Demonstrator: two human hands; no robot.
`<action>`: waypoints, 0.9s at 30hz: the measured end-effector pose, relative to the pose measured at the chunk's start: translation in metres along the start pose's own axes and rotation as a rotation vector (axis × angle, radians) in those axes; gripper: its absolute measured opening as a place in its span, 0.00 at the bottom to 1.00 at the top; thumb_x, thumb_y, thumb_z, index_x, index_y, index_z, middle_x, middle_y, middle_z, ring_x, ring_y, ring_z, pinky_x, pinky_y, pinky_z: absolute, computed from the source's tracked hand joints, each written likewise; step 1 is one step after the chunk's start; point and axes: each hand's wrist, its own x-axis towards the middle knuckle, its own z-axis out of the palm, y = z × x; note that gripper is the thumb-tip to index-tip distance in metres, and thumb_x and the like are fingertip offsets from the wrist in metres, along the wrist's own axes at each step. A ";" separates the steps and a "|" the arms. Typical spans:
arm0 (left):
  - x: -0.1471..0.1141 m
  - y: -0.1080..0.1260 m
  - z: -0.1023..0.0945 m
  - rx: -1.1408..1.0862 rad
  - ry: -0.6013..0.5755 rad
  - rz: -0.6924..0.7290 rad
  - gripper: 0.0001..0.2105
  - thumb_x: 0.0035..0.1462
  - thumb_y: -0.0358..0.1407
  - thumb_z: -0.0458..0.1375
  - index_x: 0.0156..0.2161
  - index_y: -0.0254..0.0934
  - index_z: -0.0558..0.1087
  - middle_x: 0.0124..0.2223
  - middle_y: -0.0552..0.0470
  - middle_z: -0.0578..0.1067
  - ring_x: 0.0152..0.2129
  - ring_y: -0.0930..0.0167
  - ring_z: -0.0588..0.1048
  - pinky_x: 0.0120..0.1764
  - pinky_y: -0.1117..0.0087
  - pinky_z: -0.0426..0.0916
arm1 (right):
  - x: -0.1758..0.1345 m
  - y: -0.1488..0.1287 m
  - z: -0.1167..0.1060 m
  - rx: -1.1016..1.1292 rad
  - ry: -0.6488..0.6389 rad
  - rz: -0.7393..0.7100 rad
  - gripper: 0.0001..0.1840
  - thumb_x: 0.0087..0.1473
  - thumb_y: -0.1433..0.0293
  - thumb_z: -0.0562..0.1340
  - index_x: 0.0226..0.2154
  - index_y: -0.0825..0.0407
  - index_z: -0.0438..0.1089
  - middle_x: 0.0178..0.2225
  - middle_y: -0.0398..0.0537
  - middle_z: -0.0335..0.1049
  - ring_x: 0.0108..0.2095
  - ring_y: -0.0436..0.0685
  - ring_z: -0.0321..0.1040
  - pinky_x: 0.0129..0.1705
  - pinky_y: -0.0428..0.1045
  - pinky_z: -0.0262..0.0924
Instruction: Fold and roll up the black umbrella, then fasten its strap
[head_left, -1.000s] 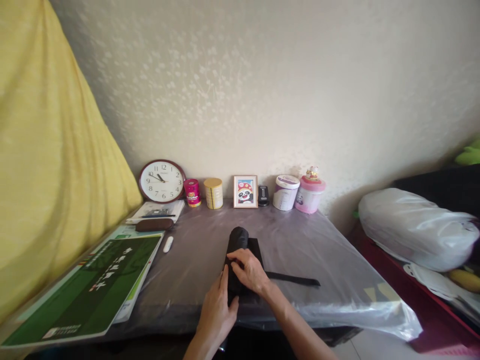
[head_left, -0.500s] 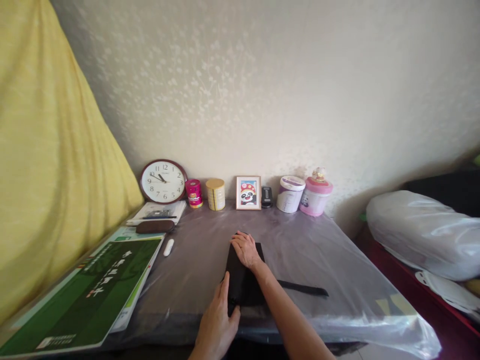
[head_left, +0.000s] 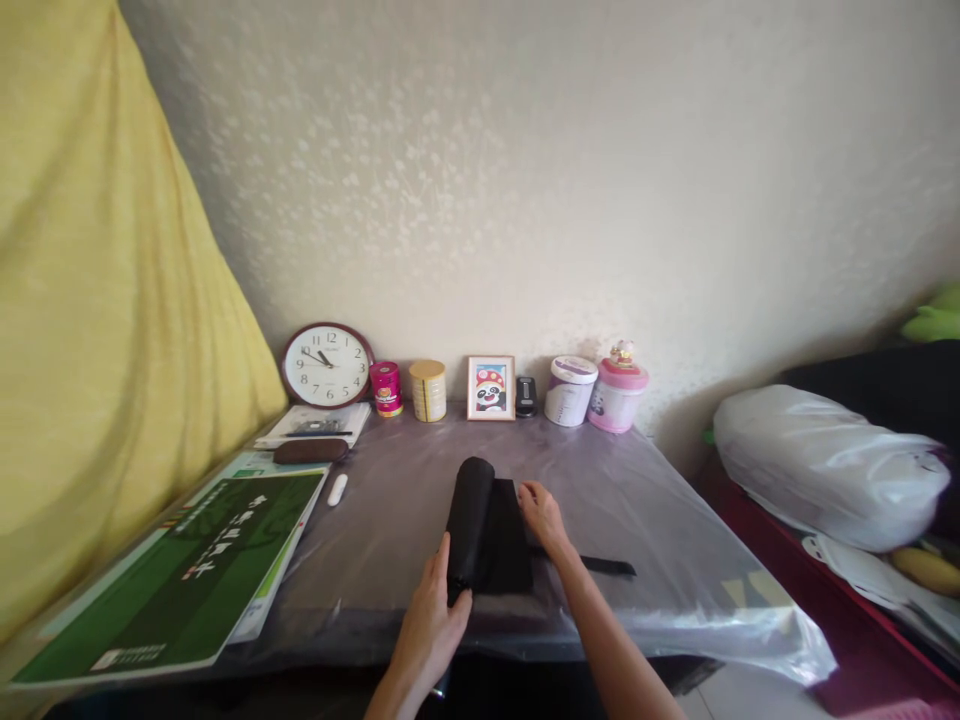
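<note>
A black fabric roll (head_left: 470, 525) lies near the front of the table, its axis pointing away from me. From its right side a flat black flap (head_left: 507, 545) spreads over the table, and a black strap (head_left: 609, 566) runs out further right. My left hand (head_left: 439, 595) is closed around the near left end of the roll, fingers along its side and thumb at its end. At the far right corner of the flap, my right hand (head_left: 543, 515) has its fingers curled on the edge. Its fingertips are partly hidden.
Green book (head_left: 172, 580), brown case (head_left: 310, 452) and white oval object (head_left: 337, 490) lie left. A clock (head_left: 328, 365), tins (head_left: 428, 390), picture frame (head_left: 491, 388) and lidded tubs (head_left: 571, 391) line the wall. A plastic cover (head_left: 390, 540) drapes the table.
My right hand has moved off the top of the roll, rightward to the flap's edge, uncovering the roll. My left hand stays at the near end. The view has shifted slightly right.
</note>
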 end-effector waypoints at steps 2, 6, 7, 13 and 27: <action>0.000 0.001 0.000 -0.010 0.005 -0.001 0.33 0.51 0.33 0.49 0.62 0.35 0.43 0.63 0.44 0.53 0.59 0.67 0.55 0.57 0.65 0.54 | -0.011 0.000 -0.001 0.015 -0.023 0.022 0.17 0.55 0.64 0.50 0.39 0.54 0.71 0.34 0.50 0.74 0.35 0.55 0.71 0.38 0.47 0.62; 0.000 0.004 -0.001 -0.005 0.020 0.006 0.33 0.51 0.32 0.49 0.62 0.33 0.44 0.63 0.42 0.53 0.59 0.66 0.55 0.58 0.64 0.51 | -0.029 -0.012 -0.003 -0.017 -0.057 0.014 0.19 0.54 0.62 0.53 0.42 0.55 0.69 0.32 0.51 0.74 0.34 0.57 0.70 0.38 0.48 0.61; 0.000 0.004 -0.001 -0.007 0.020 0.003 0.33 0.51 0.32 0.49 0.62 0.33 0.44 0.63 0.42 0.52 0.59 0.66 0.55 0.58 0.64 0.51 | -0.032 -0.016 -0.005 -0.047 -0.050 -0.002 0.19 0.53 0.62 0.54 0.42 0.56 0.69 0.34 0.51 0.73 0.35 0.57 0.70 0.39 0.49 0.61; 0.001 0.002 0.003 -0.017 0.027 0.027 0.34 0.50 0.31 0.49 0.62 0.32 0.44 0.63 0.41 0.52 0.59 0.65 0.56 0.58 0.64 0.52 | -0.035 -0.039 -0.004 -0.115 0.013 -0.131 0.16 0.56 0.66 0.51 0.43 0.55 0.67 0.40 0.54 0.70 0.41 0.57 0.68 0.44 0.50 0.59; -0.002 0.034 -0.026 -0.472 -0.108 -0.275 0.36 0.47 0.42 0.54 0.61 0.43 0.45 0.27 0.58 0.73 0.10 0.77 0.67 0.14 0.77 0.59 | -0.028 -0.053 0.029 0.252 -0.284 0.142 0.22 0.56 0.59 0.50 0.46 0.55 0.64 0.42 0.55 0.71 0.39 0.55 0.71 0.27 0.45 0.66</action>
